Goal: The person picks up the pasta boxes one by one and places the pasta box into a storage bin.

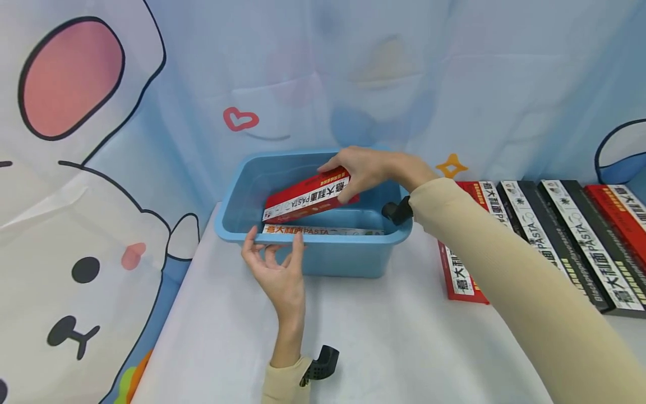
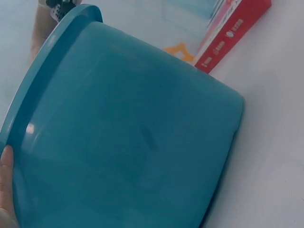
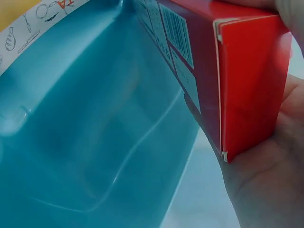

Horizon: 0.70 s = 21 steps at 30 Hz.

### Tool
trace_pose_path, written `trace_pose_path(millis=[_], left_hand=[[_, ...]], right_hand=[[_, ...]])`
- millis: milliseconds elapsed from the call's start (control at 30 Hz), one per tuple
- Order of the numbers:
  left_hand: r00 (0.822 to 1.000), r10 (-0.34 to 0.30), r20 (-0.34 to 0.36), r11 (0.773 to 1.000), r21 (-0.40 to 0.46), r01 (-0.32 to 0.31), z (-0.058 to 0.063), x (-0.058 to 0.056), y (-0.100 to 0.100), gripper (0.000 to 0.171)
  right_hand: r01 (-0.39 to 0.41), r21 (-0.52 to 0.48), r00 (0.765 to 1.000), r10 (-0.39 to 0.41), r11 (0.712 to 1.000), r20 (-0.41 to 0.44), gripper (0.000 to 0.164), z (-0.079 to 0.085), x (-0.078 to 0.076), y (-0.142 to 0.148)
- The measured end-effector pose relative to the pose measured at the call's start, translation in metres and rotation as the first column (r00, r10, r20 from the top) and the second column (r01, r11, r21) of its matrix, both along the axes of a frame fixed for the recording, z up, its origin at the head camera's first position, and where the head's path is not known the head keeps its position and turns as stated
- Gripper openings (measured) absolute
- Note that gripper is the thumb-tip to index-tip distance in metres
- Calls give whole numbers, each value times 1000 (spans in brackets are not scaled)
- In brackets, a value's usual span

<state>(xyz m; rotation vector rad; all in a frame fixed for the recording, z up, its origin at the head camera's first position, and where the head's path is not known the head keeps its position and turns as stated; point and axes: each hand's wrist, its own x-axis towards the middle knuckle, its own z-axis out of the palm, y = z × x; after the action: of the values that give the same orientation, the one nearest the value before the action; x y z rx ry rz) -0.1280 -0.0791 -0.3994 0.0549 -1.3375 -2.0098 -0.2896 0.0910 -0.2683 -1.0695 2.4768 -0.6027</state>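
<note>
In the head view my right hand (image 1: 364, 168) grips a red pasta box (image 1: 308, 196) by its right end. The box lies tilted inside a light-blue plastic tub (image 1: 348, 255), its left end lower than the held end. Close up in the right wrist view, the red end flap (image 3: 251, 85) sits between fingers and palm. A second pasta box (image 1: 323, 230), with a white printed side and orange lettering, lies along the tub's front inner wall. My left hand (image 1: 280, 278) holds the tub's front rim, with fingertips on the rim's edge; one finger (image 2: 6, 175) shows against the outer wall.
Several red and black pasta boxes (image 1: 542, 235) lie side by side on the white tabletop (image 1: 393, 342) at the right, partly behind my right sleeve (image 1: 499, 269). A printed cloth backdrop (image 1: 292, 67) hangs behind the tub and down the left side.
</note>
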Motion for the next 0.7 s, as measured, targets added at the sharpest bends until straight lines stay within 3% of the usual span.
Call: trace_pose_path(millis=[367,700], left_hand=[[1000,0,0,1000,-6,0,2,3,-1,77],[1000,2,-12,1000,-12,-3,2,3,0,77]], right_hand=[[4,48,996,-8,999,89,79,-6,-16,2],[32,175,984,-62,984,166,85,-11,-24,9]])
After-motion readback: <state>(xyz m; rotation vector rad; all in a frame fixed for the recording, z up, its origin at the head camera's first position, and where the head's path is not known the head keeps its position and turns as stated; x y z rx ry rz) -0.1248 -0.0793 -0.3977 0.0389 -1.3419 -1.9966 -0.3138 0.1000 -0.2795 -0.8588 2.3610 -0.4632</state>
